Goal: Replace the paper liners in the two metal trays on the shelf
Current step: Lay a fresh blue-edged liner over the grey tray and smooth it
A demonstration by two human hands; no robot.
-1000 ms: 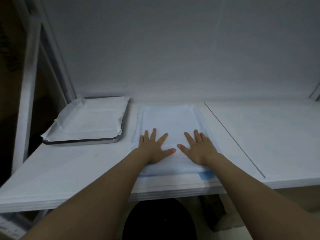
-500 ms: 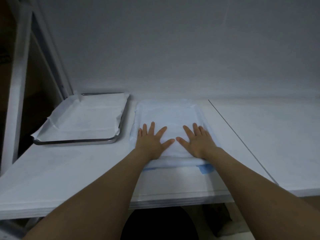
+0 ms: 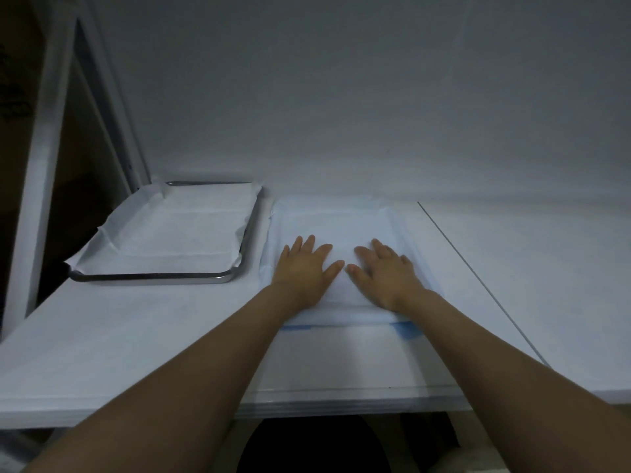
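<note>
A metal tray [image 3: 153, 277] sits at the left of the white shelf, lined with white paper [image 3: 177, 230] whose edges fold over its rim. To its right a second tray is fully covered by a pale blue-white paper liner [image 3: 334, 216]; only blue corners show at its near edge. My left hand [image 3: 302, 269] and my right hand [image 3: 386, 271] lie flat side by side on that liner near its front, fingers straight and spread, thumbs almost touching.
The white shelf [image 3: 136, 336] runs wide, with a thin seam line [image 3: 478, 278] crossing it to the right of the covered tray. A white wall stands close behind. A shelf upright [image 3: 44, 158] rises at the left. Below the front edge it is dark.
Both hands have stayed flat on the liner, drawing a little closer together and nearer its front edge. The camera view has shifted slightly.
</note>
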